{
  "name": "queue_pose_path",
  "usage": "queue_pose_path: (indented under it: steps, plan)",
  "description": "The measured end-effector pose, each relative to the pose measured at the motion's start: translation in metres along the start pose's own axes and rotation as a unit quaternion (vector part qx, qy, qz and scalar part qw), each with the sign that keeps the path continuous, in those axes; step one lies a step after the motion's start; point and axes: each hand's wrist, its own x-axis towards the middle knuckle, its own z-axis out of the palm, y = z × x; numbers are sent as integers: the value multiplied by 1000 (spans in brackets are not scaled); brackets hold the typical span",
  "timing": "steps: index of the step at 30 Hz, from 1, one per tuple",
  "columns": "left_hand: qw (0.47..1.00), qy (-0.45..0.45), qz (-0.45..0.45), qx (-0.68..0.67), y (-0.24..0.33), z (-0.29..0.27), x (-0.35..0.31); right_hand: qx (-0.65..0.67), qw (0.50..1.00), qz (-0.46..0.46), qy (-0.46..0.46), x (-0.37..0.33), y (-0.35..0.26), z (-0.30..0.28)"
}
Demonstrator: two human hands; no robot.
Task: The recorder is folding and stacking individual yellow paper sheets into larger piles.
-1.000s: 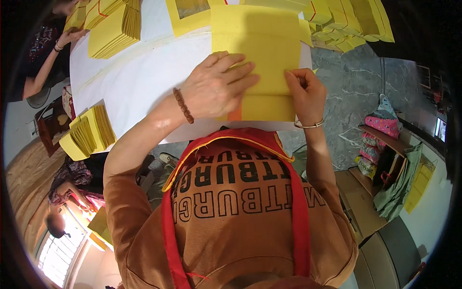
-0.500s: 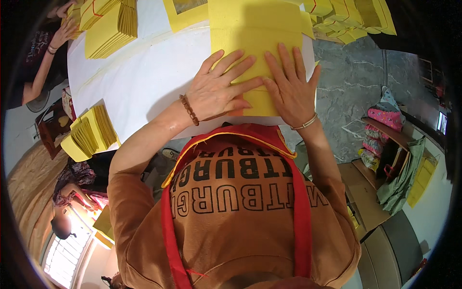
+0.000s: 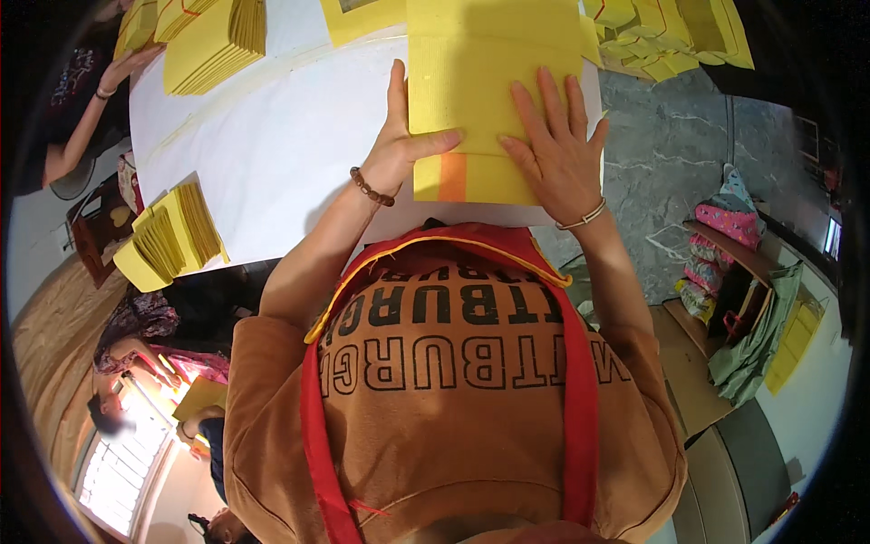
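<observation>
Before me on the table lies a yellow paper sheet or stack of sheets [image 3: 476, 86], with horizontal creases and an orange strip [image 3: 452, 177] near its near edge. My left hand [image 3: 394, 152] stands edge-on at the paper's left side. Its thumb stretches over the surface, while the forefinger points up along the left edge; the other fingers are hidden behind it. My right hand [image 3: 564, 163] lies flat on the right part of the paper with fingers spread, its thumb pointing inward. A shadow falls over the paper's upper half.
A white-covered table [image 3: 263, 136] carries thick yellow paper stacks [image 3: 213, 59] at the far left, a smaller stack [image 3: 177, 238] at its left edge and yellow bundles [image 3: 648, 36] at the far right. A co-worker's hand [image 3: 131, 65] touches the far-left stacks. Pink packages [image 3: 728, 220] sit on a shelf at right.
My left hand has slid left off the paper's middle and turned edge-on, uncovering the orange strip. My right hand stays flat on the paper. The co-worker's hand has shifted slightly.
</observation>
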Motion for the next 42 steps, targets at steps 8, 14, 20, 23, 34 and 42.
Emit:
queue_pose_path:
  steps: [8,14,20,23,34,42]
  plan:
    - [999,28,34,9,-1,7,-7,29,999,17,21,-4,-6,1]
    - [855,114,127,491,19,19,-10,23,999,24,11,-5,-5,2]
    - [933,74,86,341,7,11,-4,110,994,0,24,-5,9,6]
    - [958,62,90,266,8,11,-2,245,965,74,54,-15,36,22]
    - [724,84,269,630,34,25,-13,491,862,128,-1,-16,33,19]
    - [752,55,308,580,22,18,-8,492,862,122,-4,-15,24,7]
